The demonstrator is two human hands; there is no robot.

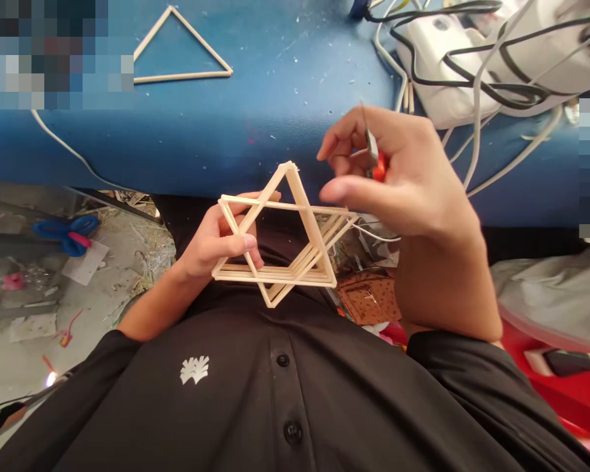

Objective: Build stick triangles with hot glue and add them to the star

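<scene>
My left hand (221, 239) grips a star-shaped frame of pale wooden sticks (305, 282), thumb in front and fingers behind. The frame is built of overlapping triangles stacked several sticks deep, and hangs before my dark shirt. To its upper right, apart from it, is my right hand (398, 170). Tucked in that palm is a small tool with a grey metal part and a red handle (378, 168); the curled fingers hide much of it, so its kind is unclear. Thumb and forefinger tips are apart. A single triangle of sticks (191, 75) lies on the blue surface at the upper left.
White power adapters or boxes (437, 65) and tangled cables (476, 85) crowd the upper right of the blue table (275, 124). A white cord (73, 147) runs over its left edge. Blue-handled scissors (69, 229) and scraps lie at the lower left. Red material (531, 393) is at right.
</scene>
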